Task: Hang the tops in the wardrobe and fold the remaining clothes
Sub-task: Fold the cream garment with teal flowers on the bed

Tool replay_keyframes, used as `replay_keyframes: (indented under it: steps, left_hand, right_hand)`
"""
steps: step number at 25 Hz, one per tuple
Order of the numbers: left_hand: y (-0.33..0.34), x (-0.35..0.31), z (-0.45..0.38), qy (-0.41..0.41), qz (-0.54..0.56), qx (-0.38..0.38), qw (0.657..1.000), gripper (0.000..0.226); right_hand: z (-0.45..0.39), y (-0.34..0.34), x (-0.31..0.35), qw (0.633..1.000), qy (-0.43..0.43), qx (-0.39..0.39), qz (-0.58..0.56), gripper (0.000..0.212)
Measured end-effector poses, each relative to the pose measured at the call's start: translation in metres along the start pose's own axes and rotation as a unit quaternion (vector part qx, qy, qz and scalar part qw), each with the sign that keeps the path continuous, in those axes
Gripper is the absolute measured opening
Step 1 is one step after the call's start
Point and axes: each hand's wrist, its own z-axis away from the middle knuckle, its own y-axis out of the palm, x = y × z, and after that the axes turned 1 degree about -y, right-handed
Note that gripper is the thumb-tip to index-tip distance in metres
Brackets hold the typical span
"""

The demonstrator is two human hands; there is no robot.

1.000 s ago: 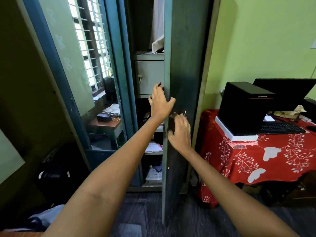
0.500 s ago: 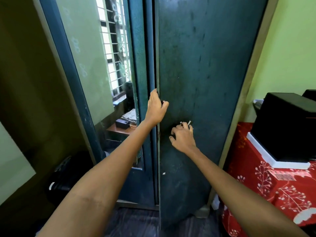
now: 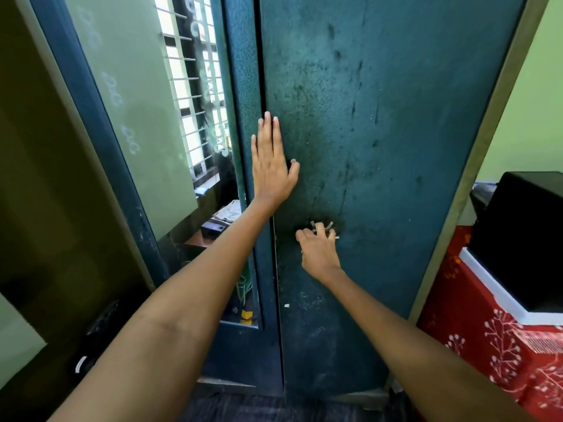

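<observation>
Now left hand (image 3: 272, 166) flat on wardrobe door (image 3: 380, 147), right hand (image 3: 318, 252) around keys (image 3: 320, 228).

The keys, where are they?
The keys hang in the right wardrobe door, mid-height near its left edge, gripped by the right hand.

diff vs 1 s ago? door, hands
The right wardrobe door swung shut; shelves inside are now hidden. The left hand let go of the door's edge and now presses flat against the door at the seam. The right hand kept its grip on the handle and keys. The mirrored left door stayed put.
</observation>
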Motion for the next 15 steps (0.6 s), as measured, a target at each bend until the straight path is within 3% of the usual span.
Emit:
replay_keyframes:
  steps: [15]
  left_hand:
    - [0.045, 0.013, -0.038, -0.019, -0.124, -0.026, 0.992, 0.077]
  right_hand:
    - [-0.037, 0.017, -0.009, 0.999, -0.011, -0.036, 0.028, 0.053]
